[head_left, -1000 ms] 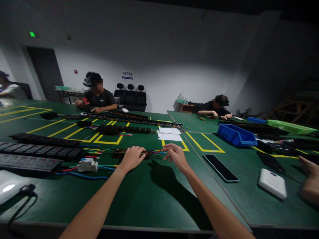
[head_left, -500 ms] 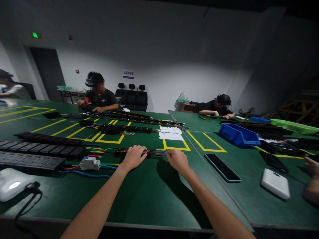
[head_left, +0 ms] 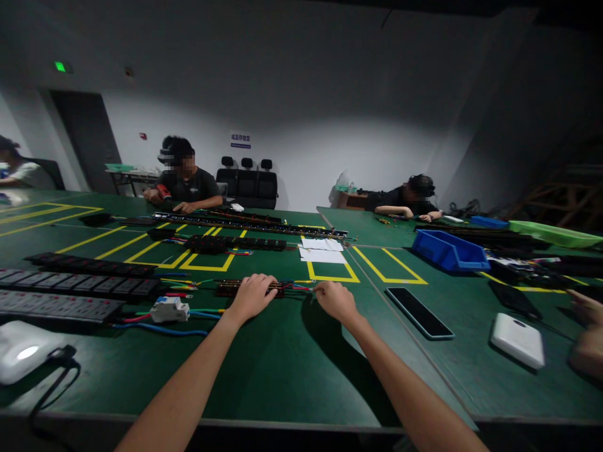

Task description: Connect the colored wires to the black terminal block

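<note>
Right hand [head_left: 336,302] has curled, perhaps round wires [head_left: 298,287]; green table [head_left: 273,376], dim wall [head_left: 301,94].

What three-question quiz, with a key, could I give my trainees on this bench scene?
1. What does the left hand rest on?
a) a sheet of paper
b) a dark strip
c) a green tray

2. True or false: the right hand is laid flat on the phone.

3. Fill in: the nearest bin beyond the phone is ____ in colour.

Key:
1. b
2. False: its fingers are curled at the ends of the coloured wires, apart from the phone.
3. blue
</note>
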Motion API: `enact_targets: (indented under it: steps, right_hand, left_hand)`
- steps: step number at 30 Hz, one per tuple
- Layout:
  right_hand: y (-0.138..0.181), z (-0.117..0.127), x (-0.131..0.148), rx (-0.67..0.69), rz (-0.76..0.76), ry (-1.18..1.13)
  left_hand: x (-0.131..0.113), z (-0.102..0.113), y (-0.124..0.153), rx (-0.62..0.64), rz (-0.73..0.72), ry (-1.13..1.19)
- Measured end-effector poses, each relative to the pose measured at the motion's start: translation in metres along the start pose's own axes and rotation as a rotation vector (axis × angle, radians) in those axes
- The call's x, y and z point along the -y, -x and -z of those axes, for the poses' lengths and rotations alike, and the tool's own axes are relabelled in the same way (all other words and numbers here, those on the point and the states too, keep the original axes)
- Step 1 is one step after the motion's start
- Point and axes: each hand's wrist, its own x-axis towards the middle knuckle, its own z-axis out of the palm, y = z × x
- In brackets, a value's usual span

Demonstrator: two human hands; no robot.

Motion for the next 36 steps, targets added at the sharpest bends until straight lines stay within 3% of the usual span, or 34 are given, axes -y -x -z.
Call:
enact_targets:
  steps: [5,13,20,23,29,32,36]
  right_hand:
    - [-0.001,0.004,0.000,-0.096,-0.023,-0.029]
    - [-0.005,-0.004,-0.006,0.056,0.002,-0.057]
    - [-0.008,-0.003,-0.009,-0.057,-0.080,-0.040]
    - [-0.011,-0.008,-0.010,-0.049,-0.001,-0.090]
    - [-0.008,-0.018,-0.004,-0.210,0.164,-0.245]
    - [-0.002,-0.016,0.002,-0.228,0.236,-0.234]
    - [0.003,-0.008,0.005,-0.240,0.112,-0.118]
  left_hand:
    - [0.000,-0.001,0.000,0.002,0.000,-0.013]
    - [0.001,-0.001,-0.001,0.004,0.002,-0.017]
    - [0.000,0.001,-0.001,0.020,0.009,-0.021]
    - [-0.001,0.001,-0.001,0.018,0.009,-0.020]
    - [0.000,-0.002,-0.001,-0.007,0.006,-0.017]
    - [0.000,-0.002,-0.001,-0.011,0.011,-0.022]
    - [0.000,-0.001,-0.001,-0.005,0.011,-0.020]
